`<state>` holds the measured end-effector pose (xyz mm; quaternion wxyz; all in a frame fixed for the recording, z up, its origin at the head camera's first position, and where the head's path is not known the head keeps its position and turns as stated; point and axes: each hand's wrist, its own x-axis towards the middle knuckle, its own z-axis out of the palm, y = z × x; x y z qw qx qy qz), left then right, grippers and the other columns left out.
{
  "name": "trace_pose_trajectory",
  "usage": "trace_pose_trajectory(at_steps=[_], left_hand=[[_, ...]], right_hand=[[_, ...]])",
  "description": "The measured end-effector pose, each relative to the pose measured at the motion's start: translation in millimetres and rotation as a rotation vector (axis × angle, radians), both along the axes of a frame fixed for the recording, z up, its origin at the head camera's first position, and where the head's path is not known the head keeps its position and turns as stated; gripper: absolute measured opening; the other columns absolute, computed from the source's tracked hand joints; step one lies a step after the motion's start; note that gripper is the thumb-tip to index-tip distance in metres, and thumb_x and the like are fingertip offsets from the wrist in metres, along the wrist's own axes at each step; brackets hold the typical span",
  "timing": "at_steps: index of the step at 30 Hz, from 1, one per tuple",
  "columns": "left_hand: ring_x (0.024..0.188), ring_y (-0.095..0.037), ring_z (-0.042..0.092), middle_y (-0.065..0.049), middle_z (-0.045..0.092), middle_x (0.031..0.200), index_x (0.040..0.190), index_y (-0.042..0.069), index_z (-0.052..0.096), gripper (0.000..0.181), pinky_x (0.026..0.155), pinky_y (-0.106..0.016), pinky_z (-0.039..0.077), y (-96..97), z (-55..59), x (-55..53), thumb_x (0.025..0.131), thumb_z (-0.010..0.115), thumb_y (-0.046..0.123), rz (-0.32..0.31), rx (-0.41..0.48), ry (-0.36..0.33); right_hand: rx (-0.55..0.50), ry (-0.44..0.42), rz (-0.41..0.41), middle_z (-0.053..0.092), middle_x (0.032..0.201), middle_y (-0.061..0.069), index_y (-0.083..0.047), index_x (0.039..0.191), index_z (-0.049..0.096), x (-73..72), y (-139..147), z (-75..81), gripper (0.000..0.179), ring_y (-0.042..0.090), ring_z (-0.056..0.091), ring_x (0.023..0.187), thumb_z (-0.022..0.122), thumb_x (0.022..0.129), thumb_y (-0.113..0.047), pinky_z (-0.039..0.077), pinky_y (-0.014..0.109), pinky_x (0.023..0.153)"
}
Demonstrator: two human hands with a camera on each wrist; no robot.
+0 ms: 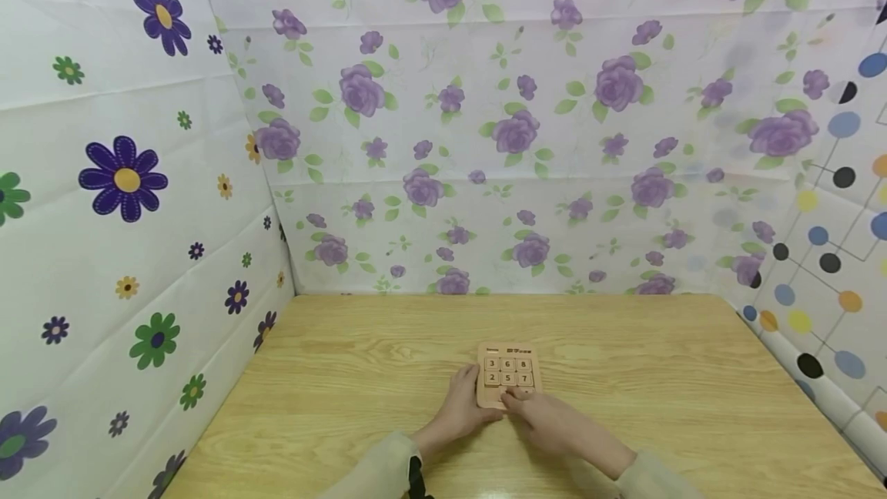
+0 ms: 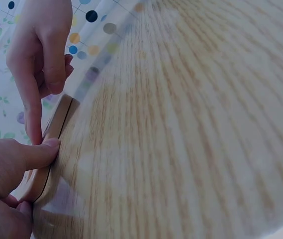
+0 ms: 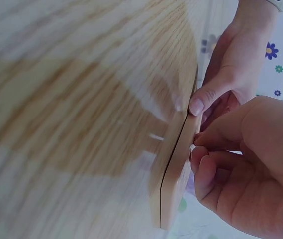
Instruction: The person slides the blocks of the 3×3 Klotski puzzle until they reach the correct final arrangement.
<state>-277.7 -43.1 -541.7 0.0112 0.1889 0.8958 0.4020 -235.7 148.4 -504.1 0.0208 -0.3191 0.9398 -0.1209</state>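
A wooden number slide puzzle (image 1: 533, 354) lies on the table, with tiles 3, 6, 8 above 2, 5, 7. My left hand (image 1: 459, 406) grips its left side, and the thumb rests at the near edge. In the left wrist view, the left thumb (image 2: 44, 152) presses along the puzzle's side (image 2: 56, 122). My right hand (image 1: 547, 418) reaches over the near right corner and covers part of the bottom row. Its extended index finger (image 2: 29, 107) touches the top face, while the other fingers bend away from the board.
The light wood-grain table (image 1: 374, 345) spreads around the puzzle on all sides. A rose-patterned cloth (image 1: 485, 214) hangs behind its far edge. A daisy-patterned cloth (image 1: 187, 283) stands on the left, and a dotted cloth (image 1: 825, 306) on the right.
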Motion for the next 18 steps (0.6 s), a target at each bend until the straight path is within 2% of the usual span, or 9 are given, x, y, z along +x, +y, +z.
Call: trace_pose_trajectory(at_steps=[7,14,18], left_hand=[[0.132,-0.040,0.038,-0.026,0.041,0.141,0.142,-0.005,0.038,0.090,0.110,-0.052,0.038,0.4,-0.4,0.7,0.071,0.086,0.024,-0.005,-0.008,0.006],[0.133,-0.041,0.036,-0.027,0.039,0.142,0.143,-0.006,0.035,0.091,0.111,-0.054,0.037,-0.3,2.0,2.2,0.073,0.085,0.024,-0.009,0.003,-0.004],[0.133,-0.042,0.036,-0.027,0.039,0.143,0.144,-0.007,0.035,0.092,0.111,-0.053,0.036,0.1,1.5,2.1,0.073,0.085,0.024,-0.009,-0.001,-0.004]], right_hand=[[-0.009,0.002,0.030,0.051,0.139,0.027,0.004,0.135,0.053,-0.8,5.5,1.0,0.051,0.040,0.054,0.124,0.057,0.084,0.005,0.047,0.047,0.102],[-0.027,-0.036,0.035,0.049,0.140,0.028,0.004,0.135,0.053,1.8,6.6,6.8,0.055,0.041,0.054,0.124,0.057,0.080,0.009,0.047,0.047,0.102],[-0.025,-0.032,0.031,0.050,0.140,0.028,0.003,0.134,0.053,1.2,6.8,6.6,0.049,0.041,0.054,0.124,0.056,0.086,0.006,0.047,0.047,0.102]])
